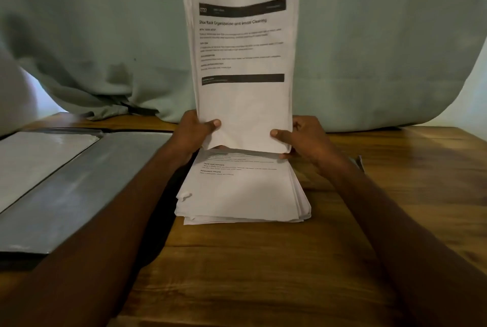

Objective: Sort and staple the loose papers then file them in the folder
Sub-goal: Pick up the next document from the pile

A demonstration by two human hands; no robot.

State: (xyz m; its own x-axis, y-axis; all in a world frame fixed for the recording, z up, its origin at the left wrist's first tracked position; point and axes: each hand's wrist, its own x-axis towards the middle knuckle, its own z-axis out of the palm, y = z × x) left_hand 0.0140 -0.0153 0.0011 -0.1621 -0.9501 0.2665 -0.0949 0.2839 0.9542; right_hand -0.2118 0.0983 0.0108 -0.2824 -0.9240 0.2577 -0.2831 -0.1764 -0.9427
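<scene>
Wooden table (263,260), two hands (193,132) (307,138) gripping one upright sheaf (242,63), one flat stack (242,194), one open folder (66,181).

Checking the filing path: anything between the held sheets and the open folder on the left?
Nothing visible does. Both the left hand and right hand hold the upright sheets above the flat paper stack. The open folder lies left of the stack, only the left forearm crossing its near edge.
</scene>
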